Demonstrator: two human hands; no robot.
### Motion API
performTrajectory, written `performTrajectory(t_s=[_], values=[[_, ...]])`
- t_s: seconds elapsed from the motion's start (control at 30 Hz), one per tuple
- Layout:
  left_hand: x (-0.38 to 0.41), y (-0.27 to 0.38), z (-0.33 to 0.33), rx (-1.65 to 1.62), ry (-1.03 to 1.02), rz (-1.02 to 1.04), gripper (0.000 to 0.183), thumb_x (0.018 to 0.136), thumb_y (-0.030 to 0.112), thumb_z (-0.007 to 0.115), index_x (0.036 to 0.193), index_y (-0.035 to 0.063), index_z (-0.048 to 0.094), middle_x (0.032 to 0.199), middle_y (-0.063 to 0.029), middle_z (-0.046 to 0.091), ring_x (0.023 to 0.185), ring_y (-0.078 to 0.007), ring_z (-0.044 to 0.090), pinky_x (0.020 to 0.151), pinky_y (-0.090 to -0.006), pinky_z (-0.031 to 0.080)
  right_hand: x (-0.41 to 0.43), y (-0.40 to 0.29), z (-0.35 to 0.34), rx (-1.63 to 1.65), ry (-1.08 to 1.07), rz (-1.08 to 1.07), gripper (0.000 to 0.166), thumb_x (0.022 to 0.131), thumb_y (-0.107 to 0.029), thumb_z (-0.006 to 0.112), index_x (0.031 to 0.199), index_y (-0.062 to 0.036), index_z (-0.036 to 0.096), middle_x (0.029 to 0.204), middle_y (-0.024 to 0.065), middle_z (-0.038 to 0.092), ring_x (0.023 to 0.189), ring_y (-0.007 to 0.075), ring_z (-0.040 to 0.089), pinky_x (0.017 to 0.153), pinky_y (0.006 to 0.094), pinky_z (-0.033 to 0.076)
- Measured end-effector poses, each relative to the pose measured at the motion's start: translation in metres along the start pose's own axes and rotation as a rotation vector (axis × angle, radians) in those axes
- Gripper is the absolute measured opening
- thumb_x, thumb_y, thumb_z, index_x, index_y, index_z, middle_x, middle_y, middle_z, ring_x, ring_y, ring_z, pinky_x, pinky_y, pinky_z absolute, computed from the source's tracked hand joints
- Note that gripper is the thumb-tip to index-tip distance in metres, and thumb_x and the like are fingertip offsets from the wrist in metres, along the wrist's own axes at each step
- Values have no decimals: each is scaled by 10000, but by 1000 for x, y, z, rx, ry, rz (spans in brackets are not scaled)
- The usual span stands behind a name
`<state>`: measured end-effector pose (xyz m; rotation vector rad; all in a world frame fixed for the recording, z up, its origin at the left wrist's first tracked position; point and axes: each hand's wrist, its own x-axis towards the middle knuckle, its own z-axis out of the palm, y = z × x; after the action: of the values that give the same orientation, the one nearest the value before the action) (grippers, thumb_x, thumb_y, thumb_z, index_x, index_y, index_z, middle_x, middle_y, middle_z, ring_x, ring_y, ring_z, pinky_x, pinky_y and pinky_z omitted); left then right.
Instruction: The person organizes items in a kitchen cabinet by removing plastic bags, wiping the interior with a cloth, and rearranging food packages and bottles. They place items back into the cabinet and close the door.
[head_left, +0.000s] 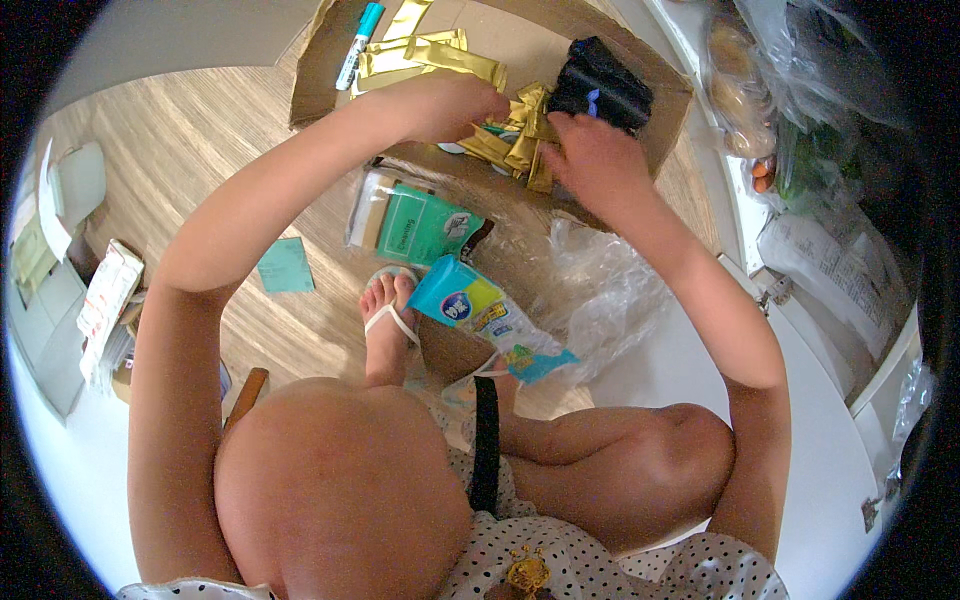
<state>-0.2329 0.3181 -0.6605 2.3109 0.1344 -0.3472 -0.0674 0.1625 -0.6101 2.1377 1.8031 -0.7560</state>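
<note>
Both my hands reach into a shallow cardboard box (517, 30). My left hand (469, 105) is over several gold foil sachets, fingers pointing inward and partly hidden. Opposite it, the fingertips of my right hand (600, 154) meet the edge of a loose heap of gold sachets (519, 146). Whether either hand grips a sachet cannot be told. More gold sachets (457, 60) lie at the box's left, beside a white marker with a teal cap (360, 45). A bundle of black plastic (604, 86), with a small purple piece on it, rests just beyond my right hand.
Before the box lie a green-and-clear cleaning-product pack (427, 217), a blue-and-green plastic packet (487, 311) and crumpled clear plastic (607, 300). A teal paper square (286, 265) is on the wood-patterned floor. At right, an open cabinet (750, 225) holds bagged food (739, 90).
</note>
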Motion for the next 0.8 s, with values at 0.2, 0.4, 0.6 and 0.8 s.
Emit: performTrajectory(t_s=[0.2,0.4,0.6,0.8], values=[[0,0,-7,268,-70,-160,156,831,169,667,901,30,669,935,-181,661,934,-382,648,811,-478,529,6,-8,33,65,4,26,441,843,-229,672,1235,-116,505,900,207,645,850,399,657,725,496,541],[24,4,30,204,40,-106,257,822,267,685,908,25,693,902,-191,687,880,-374,679,748,-477,554,6,21,19,260,98,16,293,823,-148,654,1067,-45,528,865,194,649,853,413,641,746,502,513],[37,23,43,189,28,-237,238,770,172,690,929,-5,682,926,-178,706,884,-352,699,706,-454,574,-4,47,10,89,82,23,308,887,-322,614,883,-14,600,842,232,674,820,418,669,736,512,550],[18,8,14,445,100,-256,188,785,134,654,956,62,680,939,-136,715,900,-309,706,732,-426,562,1,25,17,70,-41,167,606,939,-564,486,825,1,675,811,238,684,798,413,683,709,514,551]])
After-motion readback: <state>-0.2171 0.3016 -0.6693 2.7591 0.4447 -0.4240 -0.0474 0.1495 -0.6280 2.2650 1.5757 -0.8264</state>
